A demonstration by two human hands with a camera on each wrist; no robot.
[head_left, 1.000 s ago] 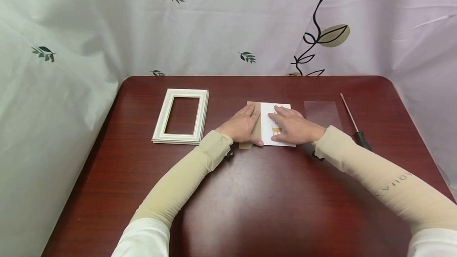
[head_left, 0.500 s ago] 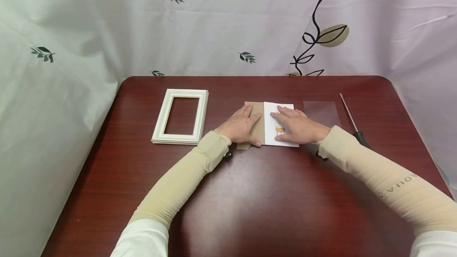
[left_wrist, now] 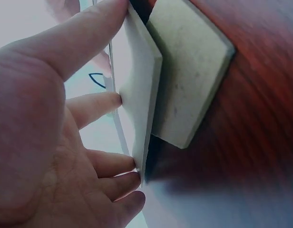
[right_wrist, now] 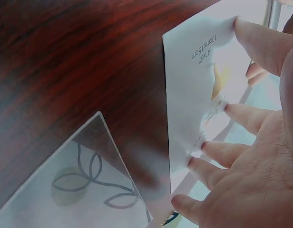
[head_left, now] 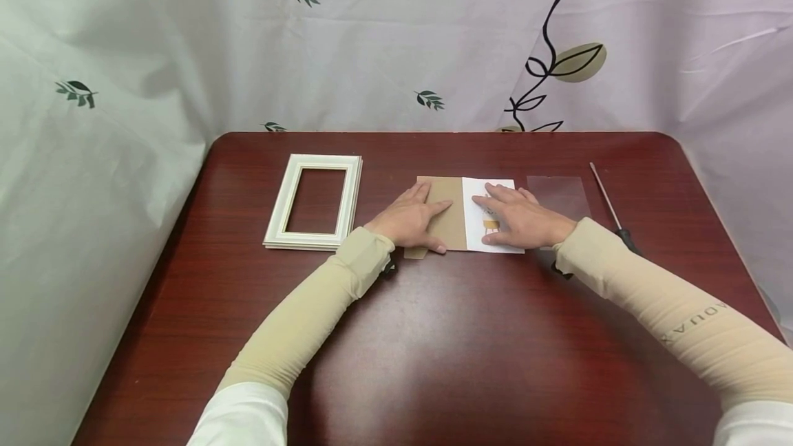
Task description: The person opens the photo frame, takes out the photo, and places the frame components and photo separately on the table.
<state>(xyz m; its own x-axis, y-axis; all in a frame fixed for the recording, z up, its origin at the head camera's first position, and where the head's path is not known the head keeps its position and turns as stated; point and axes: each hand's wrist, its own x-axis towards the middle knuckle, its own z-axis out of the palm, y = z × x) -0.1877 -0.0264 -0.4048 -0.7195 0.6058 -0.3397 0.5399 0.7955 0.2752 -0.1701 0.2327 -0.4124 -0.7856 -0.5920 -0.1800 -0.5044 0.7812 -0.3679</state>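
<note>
Fingers spread, my left hand rests on a brown backing board. From beneath the board a stand leg sticks out toward me in the left wrist view. My right hand presses with straight, spread fingertips on a white paper insert, which bears an orange drawing. Its size print, 4"x6" and 10cmx15cm, shows in the right wrist view. The insert's left edge lies along the board, covering the board's right part. Neither hand curls round anything.
A white picture frame lies at the left of the dark red table. Right of the insert lies a transparent sheet, partly behind my right hand. Beyond it is a screwdriver with a black handle. A patterned curtain hangs behind.
My right hand has slid the paper insert a little to the right, and my left hand has drawn the backing board left. More of the board's brown surface shows between them.
</note>
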